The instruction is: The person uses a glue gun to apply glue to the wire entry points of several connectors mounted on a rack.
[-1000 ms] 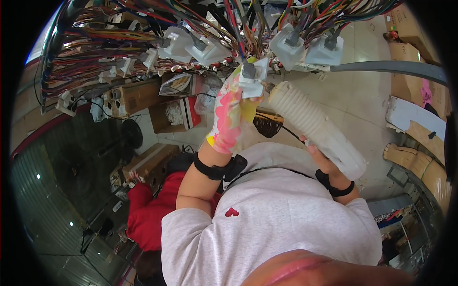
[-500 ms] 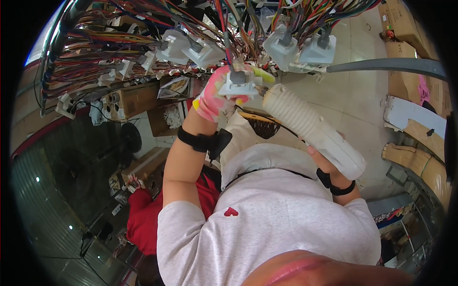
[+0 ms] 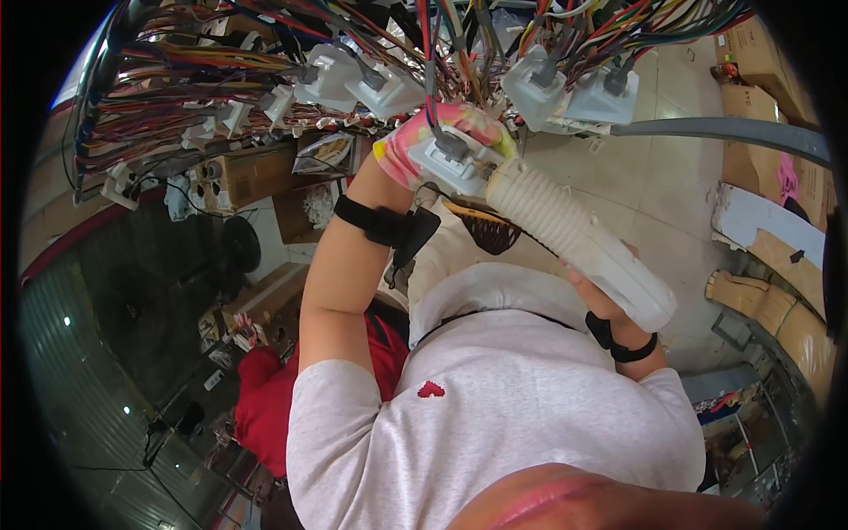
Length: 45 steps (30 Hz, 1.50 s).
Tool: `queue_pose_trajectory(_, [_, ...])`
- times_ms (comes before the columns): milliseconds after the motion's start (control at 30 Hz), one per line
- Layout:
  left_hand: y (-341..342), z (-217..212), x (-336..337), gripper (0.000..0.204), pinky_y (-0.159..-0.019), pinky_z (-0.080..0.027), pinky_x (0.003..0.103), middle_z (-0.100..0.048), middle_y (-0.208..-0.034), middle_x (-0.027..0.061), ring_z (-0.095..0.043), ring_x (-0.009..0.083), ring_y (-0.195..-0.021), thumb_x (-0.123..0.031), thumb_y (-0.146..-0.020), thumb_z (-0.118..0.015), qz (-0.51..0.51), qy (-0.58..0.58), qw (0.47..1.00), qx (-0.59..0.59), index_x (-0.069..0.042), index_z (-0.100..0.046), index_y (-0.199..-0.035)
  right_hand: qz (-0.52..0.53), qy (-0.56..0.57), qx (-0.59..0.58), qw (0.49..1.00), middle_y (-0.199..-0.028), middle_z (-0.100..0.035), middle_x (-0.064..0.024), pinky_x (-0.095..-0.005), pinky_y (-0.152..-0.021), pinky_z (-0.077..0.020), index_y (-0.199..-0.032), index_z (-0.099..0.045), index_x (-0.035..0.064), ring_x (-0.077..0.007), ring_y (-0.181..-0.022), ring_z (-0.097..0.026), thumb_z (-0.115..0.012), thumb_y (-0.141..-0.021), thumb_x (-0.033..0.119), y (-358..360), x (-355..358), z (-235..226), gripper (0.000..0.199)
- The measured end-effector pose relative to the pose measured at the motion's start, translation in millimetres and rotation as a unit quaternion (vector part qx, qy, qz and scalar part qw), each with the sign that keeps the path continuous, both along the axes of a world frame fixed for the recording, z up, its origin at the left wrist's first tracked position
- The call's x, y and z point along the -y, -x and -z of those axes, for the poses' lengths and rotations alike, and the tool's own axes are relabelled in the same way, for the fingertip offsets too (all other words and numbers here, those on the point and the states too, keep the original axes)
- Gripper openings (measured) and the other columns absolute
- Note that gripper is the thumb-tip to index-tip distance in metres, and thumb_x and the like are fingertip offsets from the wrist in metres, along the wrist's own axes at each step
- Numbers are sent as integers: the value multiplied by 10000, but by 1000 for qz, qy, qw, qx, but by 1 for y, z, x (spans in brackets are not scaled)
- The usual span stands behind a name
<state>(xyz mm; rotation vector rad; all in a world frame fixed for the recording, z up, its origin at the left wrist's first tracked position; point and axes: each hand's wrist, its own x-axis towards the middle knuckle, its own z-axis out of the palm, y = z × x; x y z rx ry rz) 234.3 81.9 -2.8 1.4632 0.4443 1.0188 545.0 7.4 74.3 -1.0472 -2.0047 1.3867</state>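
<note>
My left hand (image 3: pixel 459 124), in a pink, white and yellow glove, is closed around a white plastic socket housing (image 3: pixel 450 166). A dark grey plug with a cable (image 3: pixel 430 88) rising from it sits in the housing. My right hand (image 3: pixel 587 281), mostly hidden, grips a cream handheld tool (image 3: pixel 579 238) with a ribbed front and a boxy rear. Its narrow brown tip meets or nearly meets the housing's right side; I cannot tell whether they touch. What kind of tool it is does not show.
Bundles of coloured wires (image 3: pixel 203 79) hang ahead, with more white housings (image 3: pixel 389 91) on them. A dark grey curved bar (image 3: pixel 715 129) reaches in from the right. Cardboard boxes (image 3: pixel 252 177) stand at left. A person in a red top (image 3: pixel 265 415) is at lower left.
My left hand has shifted slightly right and turned, tilting the socket housing down to the right. The tool has stayed almost in place. The hanging wires and housings appear a little farther right.
</note>
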Motion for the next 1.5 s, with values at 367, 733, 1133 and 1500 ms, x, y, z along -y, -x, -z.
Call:
queue_pose_trajectory(367, [6,1,2,290,-821,-494,347,-642,-1016,111,-623,235,-923,-155,-784,-697,-36,3,998,-50,-7,-612,-1018,47,8,41,998,-759,-667,-99,-327,-638,-511,-882,-674,24,-247,-681,-647,-665,-768,99,6,-1,-1,137])
queue_pose_trajectory(733, [7,9,-1,300,-829,-492,347,-638,-1014,116,-619,250,-926,-178,-789,-695,-7,41,999,15,-2,-609,-1016,42,-96,28,994,-758,-671,-90,-326,-626,-508,-869,-682,37,-241,-680,-649,-689,-766,108,6,-1,3,126])
queue_pose_trajectory(1133, [3,5,2,213,-805,-478,323,-629,-981,100,-603,223,-890,-180,-849,-632,8,109,992,61,-1,-608,-963,-9,-68,51,996,-852,-651,-148,-349,-651,-500,-966,-648,-12,-288,-734,-638,-690,-745,100,-1,0,-1,250])
queue_pose_trajectory(1500, [8,3,-1,204,-819,-488,364,-649,-983,130,-621,269,-907,-137,-779,-685,-27,-35,998,-50,7,-627,-911,12,-60,71,996,-838,-683,-124,-324,-690,-519,-974,-653,-15,-237,-753,-667,-663,-776,88,1,-1,-3,223])
